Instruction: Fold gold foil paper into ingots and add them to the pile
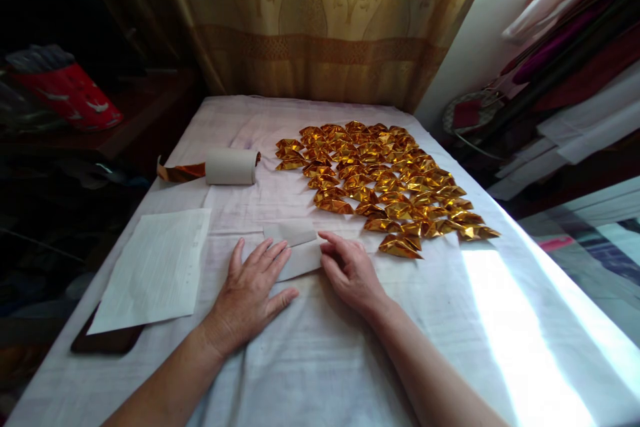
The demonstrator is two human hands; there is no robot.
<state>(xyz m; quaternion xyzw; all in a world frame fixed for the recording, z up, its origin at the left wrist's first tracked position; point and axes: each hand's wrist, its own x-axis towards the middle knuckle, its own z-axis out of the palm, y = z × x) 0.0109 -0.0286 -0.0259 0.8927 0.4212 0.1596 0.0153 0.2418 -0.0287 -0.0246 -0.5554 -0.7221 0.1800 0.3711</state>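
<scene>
My left hand [253,287] lies flat with fingers spread on a small pale sheet of paper [295,247] that is partly folded over on the white tablecloth [310,360]. My right hand [350,270] presses its curled fingertips on the right end of the same sheet, along the fold. Just beyond the right hand lies a spread of several folded gold foil pieces [385,180], laid in rows across the middle and right of the table.
A roll of paper with gold foil trailing from it [227,167] lies at the left rear. A white paper stack [155,270] rests on a dark flat object [105,340] near the left edge. A curtain hangs behind; shelves of fabric stand at right.
</scene>
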